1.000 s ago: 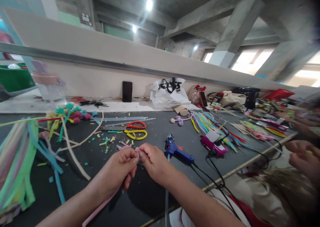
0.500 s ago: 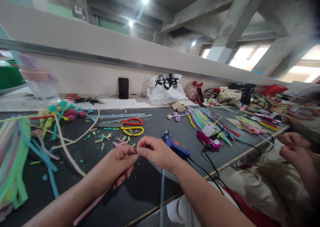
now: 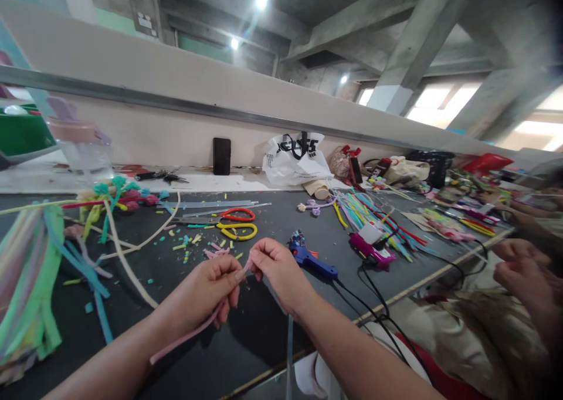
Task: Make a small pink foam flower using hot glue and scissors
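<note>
A pink pipe cleaner runs through my left hand, its long tail hanging down toward the lower left. My left thumb and fingers are closed on it. My right hand pinches its short upper end between thumb and fingertips, close beside the left fingertips. Just right of my right hand lies a blue glue gun with a black cord. Beyond my hands are scissors with one red and one yellow handle loop. Short pink pieces lie between the scissors and my left hand.
Bundled pastel pipe cleaners lie at left, near finished coloured pieces. A purple glue gun, more pipe cleaners and cords occupy the right. A phone leans on the wall beside a white bag. Another person's hands are at far right.
My right hand has lifted slightly and drawn a little away from the left, so the pink end shows between them. The pink tail has swung upward. The view has shifted slightly.
</note>
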Tool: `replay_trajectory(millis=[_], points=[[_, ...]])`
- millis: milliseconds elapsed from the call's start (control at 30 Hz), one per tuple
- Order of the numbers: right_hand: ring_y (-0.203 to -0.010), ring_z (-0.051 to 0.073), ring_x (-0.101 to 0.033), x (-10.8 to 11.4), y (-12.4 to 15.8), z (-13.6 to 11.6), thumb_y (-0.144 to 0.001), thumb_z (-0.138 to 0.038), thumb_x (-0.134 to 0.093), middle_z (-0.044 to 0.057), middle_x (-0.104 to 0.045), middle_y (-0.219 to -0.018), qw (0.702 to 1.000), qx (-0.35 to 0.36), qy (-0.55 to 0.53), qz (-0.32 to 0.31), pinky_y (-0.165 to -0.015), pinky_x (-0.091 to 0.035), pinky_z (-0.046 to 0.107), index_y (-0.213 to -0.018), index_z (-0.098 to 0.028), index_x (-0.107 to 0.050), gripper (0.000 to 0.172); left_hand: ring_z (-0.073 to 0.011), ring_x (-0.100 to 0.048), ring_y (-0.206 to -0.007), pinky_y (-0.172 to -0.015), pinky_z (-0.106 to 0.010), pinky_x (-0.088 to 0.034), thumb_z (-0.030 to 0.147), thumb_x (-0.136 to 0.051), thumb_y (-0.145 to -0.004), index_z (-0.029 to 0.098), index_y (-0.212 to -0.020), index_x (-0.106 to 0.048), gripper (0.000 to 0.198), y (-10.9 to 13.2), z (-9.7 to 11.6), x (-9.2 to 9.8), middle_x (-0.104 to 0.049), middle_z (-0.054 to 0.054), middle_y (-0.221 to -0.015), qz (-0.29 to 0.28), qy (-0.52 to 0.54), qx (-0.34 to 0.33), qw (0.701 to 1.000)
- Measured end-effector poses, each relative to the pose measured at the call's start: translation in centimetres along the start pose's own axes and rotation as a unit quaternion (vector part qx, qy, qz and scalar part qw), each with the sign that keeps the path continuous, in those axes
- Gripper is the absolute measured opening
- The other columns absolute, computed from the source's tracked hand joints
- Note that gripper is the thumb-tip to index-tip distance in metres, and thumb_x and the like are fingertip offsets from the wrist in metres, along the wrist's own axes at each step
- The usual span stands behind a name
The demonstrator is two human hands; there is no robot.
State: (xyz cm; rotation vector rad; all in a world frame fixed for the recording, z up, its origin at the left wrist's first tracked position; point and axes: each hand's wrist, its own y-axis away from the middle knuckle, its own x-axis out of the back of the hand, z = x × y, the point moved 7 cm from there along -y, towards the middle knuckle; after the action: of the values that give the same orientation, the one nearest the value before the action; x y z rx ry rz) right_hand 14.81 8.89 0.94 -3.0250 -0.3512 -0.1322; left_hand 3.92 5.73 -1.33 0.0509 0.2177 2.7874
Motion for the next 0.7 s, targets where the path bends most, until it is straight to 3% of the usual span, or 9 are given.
replay_trajectory(millis=[100,167,367,467,600,700], points=[[-0.051,0.008,-0.046,-0.1,0.0,-0.3,-0.077,-0.025,-0.056,-0.004,-0.054,-0.059,1.000,-0.002,0.011,-0.028,-0.052,-0.037,0.021,-0.070,-0.017,-0.054,0.011,-0.0077,-0.051,-0.040,-0.041,-0.019,-0.044,0.043,-0.055,-0.077,0.017,-0.069,-0.050,0.028,-0.1,0.2,0.3,-0.054,0.004,-0.055,-0.008,0.046,-0.007,0.999],[-0.053,0.008,-0.046,-0.2,0.1,-0.3,-0.075,-0.025,-0.059,-0.005,-0.053,-0.059,0.999,0.006,0.015,-0.036,-0.054,-0.036,0.021,-0.071,-0.017,-0.056,0.010,-0.0072,-0.051,-0.043,-0.043,-0.019,-0.045,0.043,-0.056,-0.078,0.016,-0.073,-0.051,0.027,-0.2,0.3,0.3,-0.055,0.004,-0.059,-0.008,0.062,-0.013,0.998],[-0.056,0.010,-0.046,-1.2,0.4,0.4,-0.070,-0.031,-0.066,-0.004,-0.053,-0.060,0.994,0.000,-0.098,-0.042,-0.059,-0.036,0.023,-0.070,-0.017,-0.058,0.016,-0.0026,-0.042,-0.038,-0.035,-0.014,-0.034,0.043,-0.057,-0.078,0.016,-0.078,-0.053,0.028,0.0,0.2,-0.1,-0.057,0.003,-0.065,-0.028,0.086,-0.001,0.996],[-0.058,0.010,-0.047,-1.4,0.3,0.6,-0.069,-0.032,-0.068,-0.004,-0.053,-0.061,0.991,-0.009,-0.130,-0.044,-0.061,-0.037,0.023,-0.069,-0.016,-0.058,0.019,-0.0022,-0.037,-0.034,-0.033,-0.013,-0.028,0.043,-0.059,-0.076,0.016,-0.072,-0.052,0.029,-0.1,0.0,0.0,-0.053,0.005,-0.054,-0.021,0.082,0.003,0.996],[-0.063,0.009,-0.047,-0.7,0.0,0.8,-0.071,-0.027,-0.066,-0.004,-0.055,-0.065,0.998,-0.009,-0.056,-0.018,-0.063,-0.036,0.021,-0.072,-0.016,-0.062,0.012,-0.0043,-0.031,-0.029,-0.031,-0.014,-0.023,0.047,-0.055,-0.076,0.017,-0.064,-0.050,0.032,-0.5,-0.6,1.1,-0.041,0.008,-0.036,0.053,0.014,0.011,0.998],[-0.060,0.008,-0.045,-0.2,-0.1,0.8,-0.072,-0.022,-0.063,-0.004,-0.056,-0.065,0.998,-0.009,-0.054,-0.008,-0.060,-0.035,0.020,-0.075,-0.016,-0.064,0.006,-0.0058,-0.033,-0.028,-0.031,-0.015,-0.025,0.045,-0.054,-0.076,0.018,-0.064,-0.051,0.029,-0.5,-0.4,2.2,-0.042,0.008,-0.035,0.125,-0.059,-0.005,0.990]])
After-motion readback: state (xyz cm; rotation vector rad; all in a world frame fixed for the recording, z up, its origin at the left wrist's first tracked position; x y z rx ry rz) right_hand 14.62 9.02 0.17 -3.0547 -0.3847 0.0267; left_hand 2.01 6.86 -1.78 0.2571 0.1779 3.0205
